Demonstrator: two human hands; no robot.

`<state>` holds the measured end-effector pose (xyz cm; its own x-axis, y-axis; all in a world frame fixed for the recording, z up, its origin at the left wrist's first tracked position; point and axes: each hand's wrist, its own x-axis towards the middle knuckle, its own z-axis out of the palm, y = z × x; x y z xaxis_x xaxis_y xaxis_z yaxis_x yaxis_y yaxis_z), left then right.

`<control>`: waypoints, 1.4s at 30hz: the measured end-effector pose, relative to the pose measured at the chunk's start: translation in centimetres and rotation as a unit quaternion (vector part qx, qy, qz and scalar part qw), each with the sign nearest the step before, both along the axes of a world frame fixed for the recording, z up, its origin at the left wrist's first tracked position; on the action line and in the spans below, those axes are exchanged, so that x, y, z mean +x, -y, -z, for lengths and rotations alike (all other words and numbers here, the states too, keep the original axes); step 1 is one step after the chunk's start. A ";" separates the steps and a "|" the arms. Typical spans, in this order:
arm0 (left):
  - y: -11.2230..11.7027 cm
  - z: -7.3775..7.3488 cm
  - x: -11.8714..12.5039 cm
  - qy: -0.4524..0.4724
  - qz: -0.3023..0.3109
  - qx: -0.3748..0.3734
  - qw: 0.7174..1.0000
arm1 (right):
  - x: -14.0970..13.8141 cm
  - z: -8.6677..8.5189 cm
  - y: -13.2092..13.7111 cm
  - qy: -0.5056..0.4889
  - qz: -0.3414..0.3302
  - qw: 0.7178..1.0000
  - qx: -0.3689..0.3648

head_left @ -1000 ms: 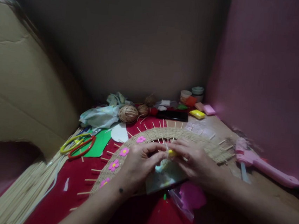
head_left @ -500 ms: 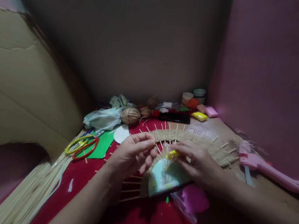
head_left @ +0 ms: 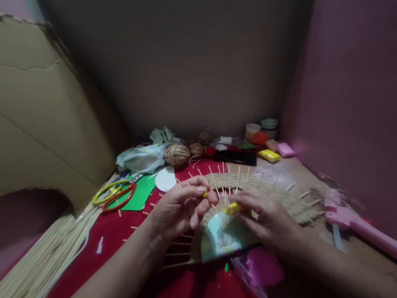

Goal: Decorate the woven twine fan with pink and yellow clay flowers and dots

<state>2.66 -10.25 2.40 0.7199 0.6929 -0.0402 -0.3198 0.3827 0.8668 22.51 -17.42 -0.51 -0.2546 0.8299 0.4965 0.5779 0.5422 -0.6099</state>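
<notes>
A woven straw ring [head_left: 251, 184] with thin sticks poking out of its rim lies on a red cloth [head_left: 111, 253]. My left hand [head_left: 178, 208] hovers over its left part, thumb and forefinger pinched on a tiny yellow bit [head_left: 205, 193]. My right hand [head_left: 269, 219] rests on the ring's middle, fingers closed on a lump of yellow clay [head_left: 232, 208] at the mouth of a clear plastic bag [head_left: 222, 231]. A pink packet [head_left: 260, 267] lies under my right wrist.
Yellow and red scissors [head_left: 113, 193] lie on green paper [head_left: 138, 194] at the left, beside a bundle of long sticks [head_left: 43, 260]. Twine balls [head_left: 177, 154], a black phone [head_left: 238, 157], clay blocks and cups stand at the back. A pink glue gun [head_left: 360, 223] lies right. Cardboard [head_left: 30, 104] leans left.
My left hand has pulled away from the right, taking a small yellow bit off the clay lump. It now covers the pink flowers on the ring. The view has shifted slightly.
</notes>
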 end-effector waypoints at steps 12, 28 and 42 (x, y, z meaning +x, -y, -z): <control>0.0 -0.2 0.0 0.020 -0.003 -0.032 0.999 | -0.1 -0.3 0.1 -0.002 0.002 1.000 0.008; -0.1 -0.2 0.3 0.005 -0.057 -0.014 0.998 | -0.1 -1.1 0.1 -0.029 0.028 0.999 0.002; 0.9 -0.4 0.1 -0.212 -0.089 0.214 0.949 | -0.1 -1.2 0.1 -0.039 0.045 0.998 -0.017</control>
